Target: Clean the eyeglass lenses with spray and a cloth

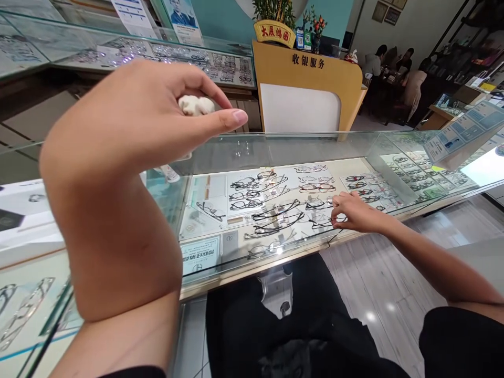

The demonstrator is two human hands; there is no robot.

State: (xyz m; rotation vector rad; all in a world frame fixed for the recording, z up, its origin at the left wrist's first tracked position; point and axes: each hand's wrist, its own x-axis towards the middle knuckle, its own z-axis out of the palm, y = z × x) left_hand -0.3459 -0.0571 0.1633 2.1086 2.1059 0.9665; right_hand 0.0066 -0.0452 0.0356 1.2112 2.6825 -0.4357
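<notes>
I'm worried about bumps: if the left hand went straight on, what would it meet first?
For the left hand, the way looks free above the display case; the desk seems farther back, though depth is unclear.

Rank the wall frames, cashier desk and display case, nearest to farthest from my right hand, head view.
From your right hand:
1. Display case: directly beneath it.
2. Cashier desk: ahead, beyond the case.
3. Wall frames: far back, right.

Bright light, glare spots on the floor (pixel 366 294) and glass counter (pixel 252 268)
</notes>
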